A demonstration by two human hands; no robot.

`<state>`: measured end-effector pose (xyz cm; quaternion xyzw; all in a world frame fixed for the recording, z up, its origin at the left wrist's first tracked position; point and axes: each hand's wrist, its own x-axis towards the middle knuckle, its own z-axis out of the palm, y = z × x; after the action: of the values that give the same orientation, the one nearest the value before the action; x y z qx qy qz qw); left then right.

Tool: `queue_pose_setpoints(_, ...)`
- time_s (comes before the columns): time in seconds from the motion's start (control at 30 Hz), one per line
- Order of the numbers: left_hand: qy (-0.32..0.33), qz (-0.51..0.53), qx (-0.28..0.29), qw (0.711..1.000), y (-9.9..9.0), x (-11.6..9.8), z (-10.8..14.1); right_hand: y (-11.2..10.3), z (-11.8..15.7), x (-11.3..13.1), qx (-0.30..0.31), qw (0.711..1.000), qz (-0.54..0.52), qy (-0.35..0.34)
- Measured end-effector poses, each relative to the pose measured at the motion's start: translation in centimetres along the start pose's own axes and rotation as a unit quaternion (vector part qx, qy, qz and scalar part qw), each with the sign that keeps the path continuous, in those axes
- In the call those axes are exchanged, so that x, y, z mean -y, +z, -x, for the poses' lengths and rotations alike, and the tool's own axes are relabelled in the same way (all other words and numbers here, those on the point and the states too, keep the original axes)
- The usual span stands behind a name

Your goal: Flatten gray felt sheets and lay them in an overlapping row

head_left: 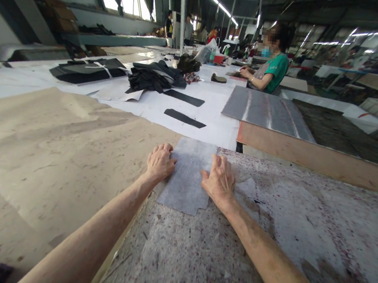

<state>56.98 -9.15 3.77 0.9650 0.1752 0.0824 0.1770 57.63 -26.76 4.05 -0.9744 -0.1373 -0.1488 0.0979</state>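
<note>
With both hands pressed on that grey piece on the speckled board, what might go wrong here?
The grey piece lies partly over the far edge of the speckled board, so it could slide or sag off there. The left hand presses one side and the right hand the other; uneven pressure might skew or wrinkle it. The board looks stained and speckled with bits, which may mark the piece's underside.

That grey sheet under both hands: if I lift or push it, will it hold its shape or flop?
The grey sheet lies dead flat and looks thin, so it would probably droop when lifted by one edge. It seems light. With the left hand and right hand pressing its sides, it may slide easily on the speckled board.
</note>
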Motion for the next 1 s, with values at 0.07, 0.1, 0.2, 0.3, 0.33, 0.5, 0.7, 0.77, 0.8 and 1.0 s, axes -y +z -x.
queue_pose_setpoints(0.07,0.030,0.000,0.008,1.000,-0.1,0.2,-0.2,0.0,-0.5,-0.6,0.011,0.999,-0.008,-0.033)
queue_pose_setpoints(0.1,0.041,-0.001,0.012,0.999,-0.1,0.3,-0.4,0.0,-0.8,-0.9,0.030,0.998,-0.018,-0.044)
queue_pose_setpoints(0.2,0.062,0.004,0.032,0.998,-0.1,0.8,-1.1,-0.1,-1.9,-1.5,0.094,0.993,-0.051,-0.049)
queue_pose_setpoints(0.3,0.059,0.017,0.065,0.996,0.3,1.1,-1.8,-0.2,-3.0,-1.8,0.126,0.990,-0.060,-0.037)
queue_pose_setpoints(0.33,0.051,0.021,0.073,0.996,0.4,1.2,-2.0,-0.2,-3.2,-1.9,0.135,0.989,-0.060,-0.028)
queue_pose_setpoints(0.5,0.004,0.030,0.085,0.996,0.7,1.4,-2.0,0.0,-3.4,-1.4,0.165,0.984,-0.053,0.037)
queue_pose_setpoints(0.7,-0.052,0.064,0.084,0.993,0.1,1.7,-0.9,-0.4,-2.6,-1.1,0.173,0.978,-0.055,0.104)
queue_pose_setpoints(0.77,-0.065,0.079,0.089,0.991,0.0,1.8,-0.8,-0.6,-2.7,-1.3,0.185,0.973,-0.063,0.126)
queue_pose_setpoints(0.8,-0.071,0.085,0.091,0.990,0.0,1.8,-0.8,-0.6,-2.8,-1.4,0.191,0.970,-0.067,0.134)
queue_pose_setpoints(1.0,-0.076,0.106,0.093,0.987,0.2,2.0,-1.3,-0.4,-3.1,-1.5,0.196,0.963,-0.077,0.169)
